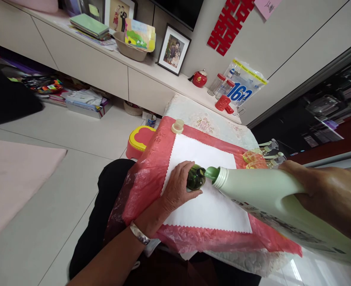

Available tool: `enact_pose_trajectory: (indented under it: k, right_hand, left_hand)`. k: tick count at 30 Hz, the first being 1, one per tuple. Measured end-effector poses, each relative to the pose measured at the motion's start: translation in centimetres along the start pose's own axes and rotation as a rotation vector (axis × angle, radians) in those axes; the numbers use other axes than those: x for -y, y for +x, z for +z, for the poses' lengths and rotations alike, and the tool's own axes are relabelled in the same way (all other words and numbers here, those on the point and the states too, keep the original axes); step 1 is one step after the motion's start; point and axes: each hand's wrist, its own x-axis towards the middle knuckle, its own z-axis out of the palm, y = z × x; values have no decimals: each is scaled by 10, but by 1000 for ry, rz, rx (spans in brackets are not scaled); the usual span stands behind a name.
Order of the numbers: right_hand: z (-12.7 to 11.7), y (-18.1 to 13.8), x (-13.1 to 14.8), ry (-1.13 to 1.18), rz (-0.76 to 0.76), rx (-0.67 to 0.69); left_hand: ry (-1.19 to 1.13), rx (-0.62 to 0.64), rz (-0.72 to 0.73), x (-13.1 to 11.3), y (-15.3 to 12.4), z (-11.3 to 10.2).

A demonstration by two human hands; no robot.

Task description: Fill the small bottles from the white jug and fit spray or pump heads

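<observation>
My left hand (180, 184) is wrapped around a small dark green bottle (195, 179) that stands on a white scalloped cloth (205, 214). The bottle's open mouth points up and a little to the right. My right hand (315, 186) grips the handle of a large pale green detergent jug (261, 190), tipped over toward the left. Its green pouring spout (213, 173) is right at the small bottle's mouth, and a thin stream seems to run between them. A cream cap (178, 126) sits at the cloth's far left corner.
Two spray bottles (263, 161) stand on the table's right side, over red plastic sheeting (145, 174). Beyond are glass jars (218, 85), a red pot (199, 78) and a framed photo (174, 49) on a cabinet. A yellow and pink stool (141, 137) stands left of the table.
</observation>
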Motion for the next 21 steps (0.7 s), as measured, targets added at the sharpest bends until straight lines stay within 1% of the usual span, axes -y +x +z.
enact_pose_trajectory:
  k: [2,9,15,21]
  right_hand:
    - [1,1,-1,0,-14,-23]
    - [3,0,-4,18,-24,-29]
    - [3,2,-5,9,-8,-9]
    - [2,3,-2,5,-21,-56]
  left_hand:
    - [1,-3,2,0,0,0]
    - [1,-5,3,0,1,0]
    - [11,-17,9,-1,1,0]
    - [9,-12,11,0,1,0]
